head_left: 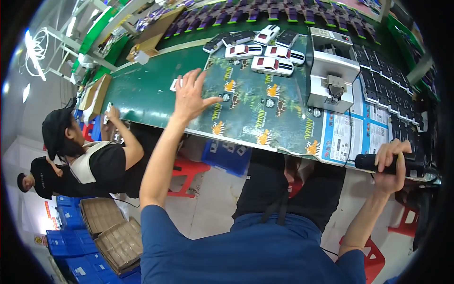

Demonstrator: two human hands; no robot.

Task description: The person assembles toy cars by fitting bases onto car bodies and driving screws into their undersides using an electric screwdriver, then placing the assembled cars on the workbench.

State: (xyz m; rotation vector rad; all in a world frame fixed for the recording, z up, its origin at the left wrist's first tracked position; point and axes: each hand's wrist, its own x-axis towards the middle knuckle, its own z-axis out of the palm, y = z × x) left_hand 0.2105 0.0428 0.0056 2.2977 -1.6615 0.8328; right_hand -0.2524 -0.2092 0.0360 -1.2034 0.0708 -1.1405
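Observation:
My left hand hovers over the bench with its fingers spread and thumb out, holding nothing. Just beyond its fingers, partly covered by them, lies a small white item; I cannot make out its kind. At the right front edge of the bench, my right hand is wrapped round a black electric screwdriver, its thin tip pointing left. White toy cars with black stripes sit in a cluster at the back middle, beside black toy cars.
A grey metal fixture stands on the right. Beyond it are rows of black parts. Printed sheets cover part of the green bench. Purple-and-green toys line the back. A co-worker sits at left.

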